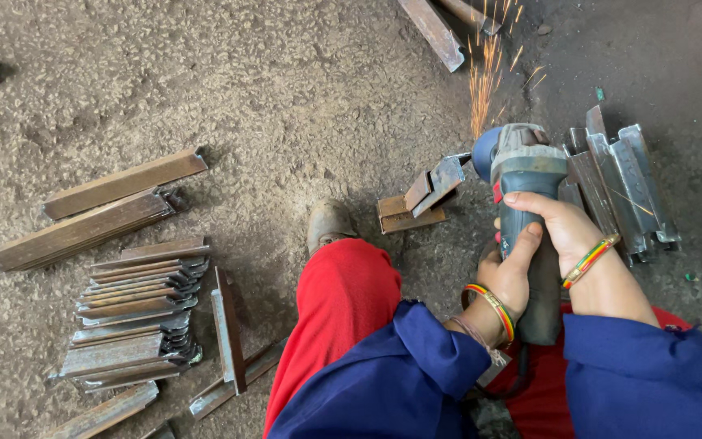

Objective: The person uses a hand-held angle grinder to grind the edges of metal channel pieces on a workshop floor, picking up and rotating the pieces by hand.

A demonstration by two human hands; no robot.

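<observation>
Angle grinder (pixel 526 219) — a blue-grey power tool — sits in both hands just ahead of the person's knees, its body pointing away and its disc end at the far tip. The left hand (pixel 507 275) wraps the rear of the body from the near left side, thumb laid up along the casing, a striped bracelet on the wrist. The right hand (pixel 562 228) closes over the top from the right, fingers curled across the housing, with a like bracelet at its wrist. Both sleeves are dark blue; a red trouser leg (pixel 339 313) runs forward to a worn shoe (pixel 328 223) on the dirt floor (pixel 302 97).

Just left of the grinder's head lies a small steel angle piece (pixel 424 193), rusty brown, propped on another short piece, with the disc edge meeting it. Sparks (pixel 485 81) stream away from that point in an orange fan. Touching the tool's right side is a cluster of grey metal brackets (pixel 623 183). Well off to the left — a neat stack of cut angle pieces (pixel 136 317), and beyond it two longer lengths (pixel 99 207).
</observation>
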